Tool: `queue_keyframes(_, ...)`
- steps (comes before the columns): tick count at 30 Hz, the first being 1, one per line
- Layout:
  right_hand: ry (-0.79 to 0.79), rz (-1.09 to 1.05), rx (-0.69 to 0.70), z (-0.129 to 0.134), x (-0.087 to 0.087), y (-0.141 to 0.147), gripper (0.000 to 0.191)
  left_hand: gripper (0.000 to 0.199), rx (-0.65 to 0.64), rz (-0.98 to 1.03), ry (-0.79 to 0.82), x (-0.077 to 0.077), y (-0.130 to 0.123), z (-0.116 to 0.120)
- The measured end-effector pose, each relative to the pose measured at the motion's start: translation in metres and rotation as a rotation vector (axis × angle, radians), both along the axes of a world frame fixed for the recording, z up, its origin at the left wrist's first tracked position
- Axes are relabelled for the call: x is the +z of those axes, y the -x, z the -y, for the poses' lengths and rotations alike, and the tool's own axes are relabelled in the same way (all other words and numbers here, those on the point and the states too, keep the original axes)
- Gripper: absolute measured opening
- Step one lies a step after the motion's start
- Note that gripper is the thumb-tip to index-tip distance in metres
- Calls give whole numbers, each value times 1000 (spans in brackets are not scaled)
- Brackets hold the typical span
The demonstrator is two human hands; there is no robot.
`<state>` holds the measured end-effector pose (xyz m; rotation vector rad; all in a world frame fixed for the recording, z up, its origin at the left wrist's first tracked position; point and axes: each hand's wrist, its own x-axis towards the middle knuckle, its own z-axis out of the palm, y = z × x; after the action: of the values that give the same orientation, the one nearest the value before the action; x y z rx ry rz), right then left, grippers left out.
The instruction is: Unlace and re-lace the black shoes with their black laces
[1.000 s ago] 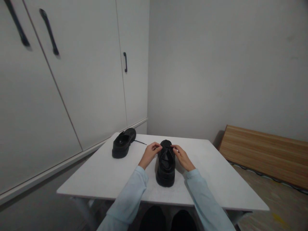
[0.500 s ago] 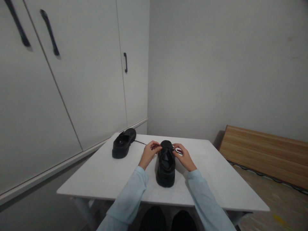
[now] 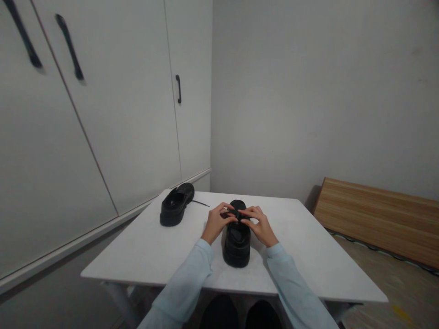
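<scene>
A black shoe (image 3: 236, 249) stands upright on the white table in front of me, its heel facing me and its toe pointing away. Over its lacing area my left hand (image 3: 218, 220) comes in from the left, fingers pinched on a dark shoelace (image 3: 238, 214). From the right, my right hand (image 3: 259, 223) pinches the same lace close by, fingertips almost meeting the left ones. The fingers partly cover the lace. A second black shoe (image 3: 172, 211) rests at the table's far left, its toe pointing away, with a loose lace end trailing to the right.
The white table (image 3: 144, 256) reaches toward the corner between white cabinets (image 3: 130, 114) with dark handles and a grey wall (image 3: 308, 100). A wood-grain board (image 3: 377, 214) leans against the wall at the right. My knees (image 3: 221, 313) show under the table's front edge.
Both hands have moved inward from the shoe's two sides and now meet over its lacing area. The shoes have stayed in place.
</scene>
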<state>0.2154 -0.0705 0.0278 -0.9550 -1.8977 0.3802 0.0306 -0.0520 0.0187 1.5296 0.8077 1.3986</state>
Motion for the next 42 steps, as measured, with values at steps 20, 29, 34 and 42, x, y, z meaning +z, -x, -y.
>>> queue_keyframes(20, -49, -509, -390, -11, -4, -6, 24, 30, 189, 53, 40, -3, 0, -12)
queue_keyframes(29, -117, -147, -581, -17, -18, -12, 21, 18, 353, -123, 48, -23, 2, -25)
queue_keyframes(34, -91, -5, -470, -20, -25, -8, 20, 19, 333, -162, 54, -26, 2, -29)
queue_keyframes(42, -38, -13, -244, -13, -14, -2, 25, 27, 257, -109, 84, -41, 2, -43)
